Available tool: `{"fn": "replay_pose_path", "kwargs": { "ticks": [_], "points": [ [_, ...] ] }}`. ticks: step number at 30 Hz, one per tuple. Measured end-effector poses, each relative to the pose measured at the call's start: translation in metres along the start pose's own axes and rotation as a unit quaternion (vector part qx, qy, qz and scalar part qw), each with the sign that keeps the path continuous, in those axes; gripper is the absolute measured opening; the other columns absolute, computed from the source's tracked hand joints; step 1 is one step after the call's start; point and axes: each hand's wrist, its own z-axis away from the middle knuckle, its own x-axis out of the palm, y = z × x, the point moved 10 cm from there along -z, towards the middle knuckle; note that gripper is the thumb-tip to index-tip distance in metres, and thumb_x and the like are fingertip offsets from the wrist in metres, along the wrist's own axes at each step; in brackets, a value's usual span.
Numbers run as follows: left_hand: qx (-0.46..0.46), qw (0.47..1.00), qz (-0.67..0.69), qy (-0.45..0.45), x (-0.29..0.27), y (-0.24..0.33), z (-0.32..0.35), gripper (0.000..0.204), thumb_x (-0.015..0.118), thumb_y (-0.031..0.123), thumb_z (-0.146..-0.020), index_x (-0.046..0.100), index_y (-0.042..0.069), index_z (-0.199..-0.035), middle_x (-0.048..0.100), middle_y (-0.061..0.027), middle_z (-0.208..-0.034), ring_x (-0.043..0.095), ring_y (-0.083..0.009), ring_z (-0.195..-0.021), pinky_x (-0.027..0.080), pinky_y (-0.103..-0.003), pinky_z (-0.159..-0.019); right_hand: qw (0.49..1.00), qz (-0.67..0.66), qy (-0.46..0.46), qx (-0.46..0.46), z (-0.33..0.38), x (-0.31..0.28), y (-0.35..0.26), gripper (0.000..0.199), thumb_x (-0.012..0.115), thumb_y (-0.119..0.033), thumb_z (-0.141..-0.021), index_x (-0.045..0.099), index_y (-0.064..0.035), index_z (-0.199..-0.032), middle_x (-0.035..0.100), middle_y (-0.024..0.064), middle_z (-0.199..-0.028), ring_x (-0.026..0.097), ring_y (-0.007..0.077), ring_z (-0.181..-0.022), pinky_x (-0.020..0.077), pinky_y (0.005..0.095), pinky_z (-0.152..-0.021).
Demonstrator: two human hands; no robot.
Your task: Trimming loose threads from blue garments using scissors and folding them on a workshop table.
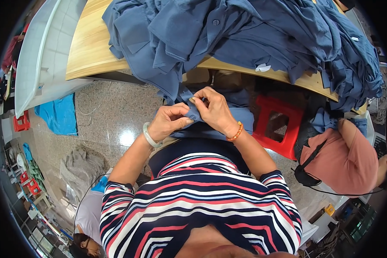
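Observation:
A blue-grey garment [238, 109] hangs off the table edge and lies across my lap. My left hand [170, 121] pinches its edge between thumb and forefinger, close to a dark button [192, 117]. Just above and to the right, my right hand [213, 109] is closed in a pinch on the same cloth, thumb against forefinger. Whether a thread or other small item is between those fingertips is too small to tell. Both hands are close together over my lap.
More blue-grey garments [245, 34] are heaped on the wooden table [90, 43]. A red plastic stool [290, 124] stands at right, beside a person in a pink top [342, 163]. At left are a translucent bin [36, 56], a blue sheet [58, 116] and grey cloth [79, 170] on the floor.

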Motion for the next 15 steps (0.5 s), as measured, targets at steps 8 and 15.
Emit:
{"fn": "replay_pose_path", "kwargs": {
  "ticks": [8, 15],
  "points": [
    [-0.025, 0.996, -0.041, 0.076, -0.014, -0.009, 0.002, 0.011, 0.064, 0.007, -0.087, 0.064, 0.001, -0.096, 0.056, 0.0015, -0.085, 0.048, -0.0039, -0.067, 0.037, -0.018, -0.058, 0.866, -0.391, -0.18, 0.255, 0.02, 0.03, 0.036, 0.018, 0.064, -0.015, -0.089, 0.06, 0.0014, -0.096, 0.061, 0.0041, -0.077, 0.059, 0.0081, -0.063, 0.0521, 0.0198, -0.06],
    [0.032, 0.993, -0.079, 0.079, -0.012, -0.004, 0.008, 0.009, 0.063, 0.006, -0.088, 0.062, 0.001, -0.095, 0.056, 0.0035, -0.084, 0.048, -0.0026, -0.074, 0.039, -0.018, -0.065, 0.869, -0.362, -0.218, 0.258, 0.027, 0.036, 0.045, 0.019, 0.064, -0.017, -0.089, 0.059, -0.0004, -0.099, 0.061, 0.0022, -0.077, 0.06, 0.0065, -0.065, 0.0507, 0.0182, -0.059]
  ]
}}
